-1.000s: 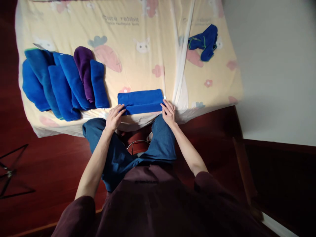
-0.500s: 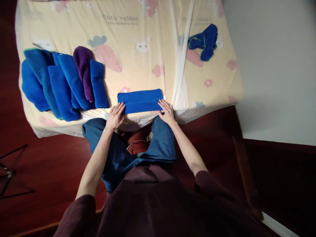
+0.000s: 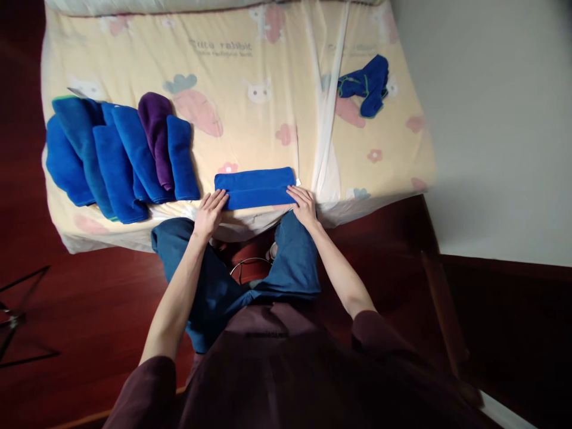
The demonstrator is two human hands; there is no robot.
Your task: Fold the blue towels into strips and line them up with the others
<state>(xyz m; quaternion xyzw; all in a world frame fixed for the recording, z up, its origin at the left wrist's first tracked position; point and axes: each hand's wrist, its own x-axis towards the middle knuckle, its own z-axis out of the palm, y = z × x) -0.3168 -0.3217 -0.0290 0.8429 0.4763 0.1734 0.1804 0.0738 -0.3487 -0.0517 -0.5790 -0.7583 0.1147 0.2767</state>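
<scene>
Two hands are pressing a folded blue towel at the edge of a bed.

The left hand (image 3: 209, 213) is lying flat, fingers spread, on the left end of the folded royal-blue terry towel (image 3: 254, 187); the right hand (image 3: 304, 205) is lying flat on its right end, gripping nothing. The towel is sitting at the near edge of the cream cartoon-print bed sheet (image 3: 250, 119), right of a row of folded blue and purple towels (image 3: 125, 155), while a crumpled blue cloth (image 3: 365, 83) is lying well apart.

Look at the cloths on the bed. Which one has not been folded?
The crumpled blue cloth at the far right of the bed. It lies bunched; the stacked cloths and the blue one at both hands are folded flat.
</scene>
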